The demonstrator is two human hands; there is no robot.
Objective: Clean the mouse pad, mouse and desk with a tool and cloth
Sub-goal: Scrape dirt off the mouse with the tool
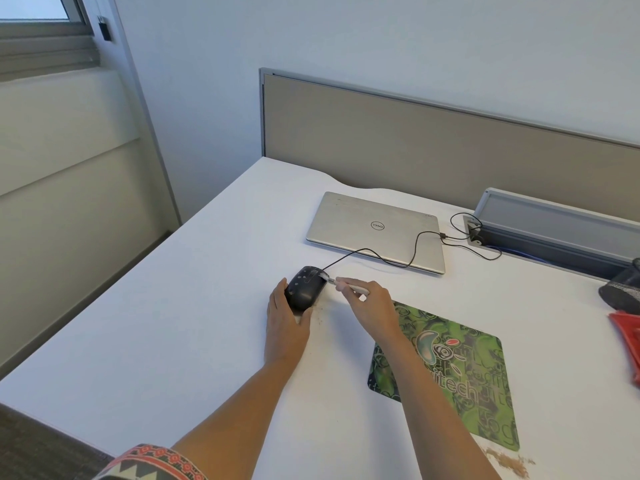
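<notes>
A black wired mouse [306, 287] rests on the white desk [173, 323], tilted up at its near end. My left hand [285, 327] grips it from behind and below. My right hand [372, 304] pinches a thin white brush [349, 286] whose tip touches the mouse's right front edge. The green patterned mouse pad [474, 382] lies flat to the right, partly under my right forearm. Brown crumbs [509, 460] are scattered on the desk by the pad's near corner, and a few specks lie next to the mouse.
A closed silver laptop [374, 230] sits behind the mouse, with the mouse cable [412, 254] looping across it to a grey cable tray [554, 223]. A red cloth [628, 344] and a dark mesh holder [623, 289] are at the right edge. A beige partition [433, 147] backs the desk.
</notes>
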